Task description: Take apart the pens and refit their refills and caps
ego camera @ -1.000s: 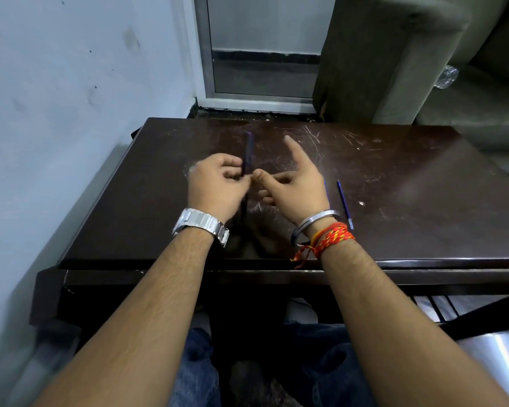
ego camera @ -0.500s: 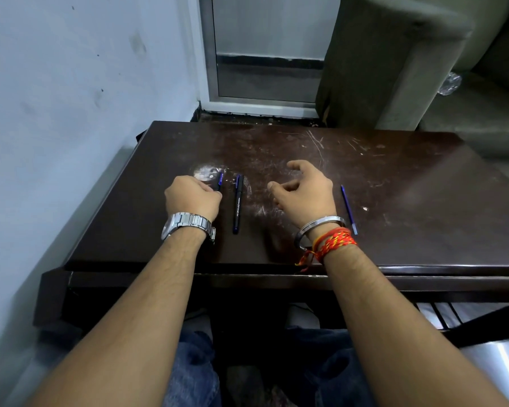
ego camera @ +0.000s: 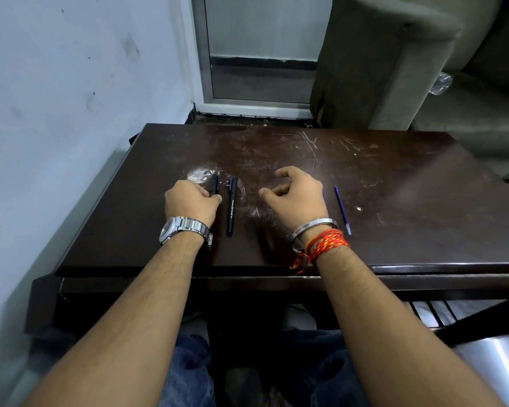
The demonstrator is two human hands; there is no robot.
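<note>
A dark capped pen [ego camera: 231, 205] lies lengthwise on the brown table [ego camera: 394, 224], between my hands. My left hand [ego camera: 191, 202] rests on the table left of it, fingers curled on a second dark pen [ego camera: 215, 185] whose far end sticks out past the knuckles. My right hand [ego camera: 296, 198] hovers over the table with fingers spread and curved, holding nothing. A thin blue refill [ego camera: 342, 210] lies to its right. A second blue refill [ego camera: 324, 198] shows as a sliver at the right hand's edge, mostly hidden.
A grey wall runs along the table's left side. A glass door [ego camera: 262, 54] stands behind the table, and a grey-green sofa [ego camera: 409, 69] with a crumpled clear bottle [ego camera: 440, 83] sits at the back right. A pale scuff mark [ego camera: 199, 174] lies by my left hand.
A second ago both hands held one pen upright above the table. That pen now lies flat between them, the left hand has shifted left onto another pen, and the right hand has let go.
</note>
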